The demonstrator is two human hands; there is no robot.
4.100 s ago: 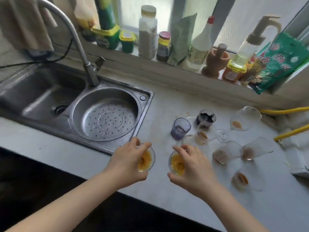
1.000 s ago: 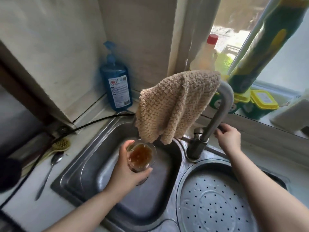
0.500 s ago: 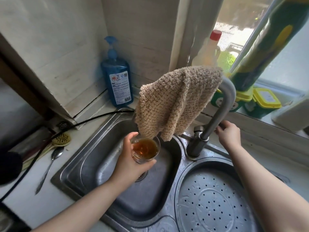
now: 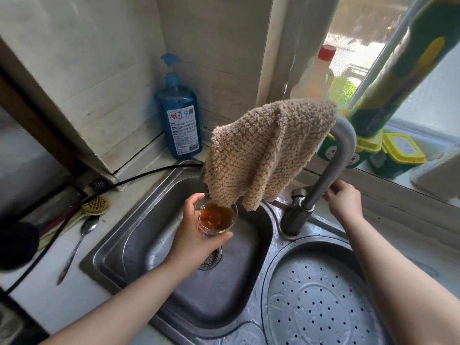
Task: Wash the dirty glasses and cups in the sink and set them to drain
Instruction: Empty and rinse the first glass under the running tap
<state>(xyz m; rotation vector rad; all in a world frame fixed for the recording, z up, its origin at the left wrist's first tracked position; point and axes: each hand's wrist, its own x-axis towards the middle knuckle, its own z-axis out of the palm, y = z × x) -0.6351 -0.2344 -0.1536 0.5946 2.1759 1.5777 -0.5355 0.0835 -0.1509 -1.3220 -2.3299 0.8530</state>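
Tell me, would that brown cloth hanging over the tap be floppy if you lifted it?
Probably floppy: the cloth sags in folds over the tap. Its nubby weave suggests good grip. It is only draped there, its corner at the glass, so a tug would likely slide it off.

Pale, kinda grubby table (image 4: pixel 74 290) wrapping round a steel sink (image 4: pixel 149 212) set into it. Got a blue soap pump bottle (image 4: pixel 179 120) standing in the back corner by the wall. Left of the basin: a spoon (image 4: pixel 77 247) lying flat, a yellowish scrub brush (image 4: pixel 95 205) just behind it, and a black cable (image 4: pixel 139 176) snaking across toward the sink rim. Perforated round drain tray (image 4: pixel 323 302) sunk in on the right side
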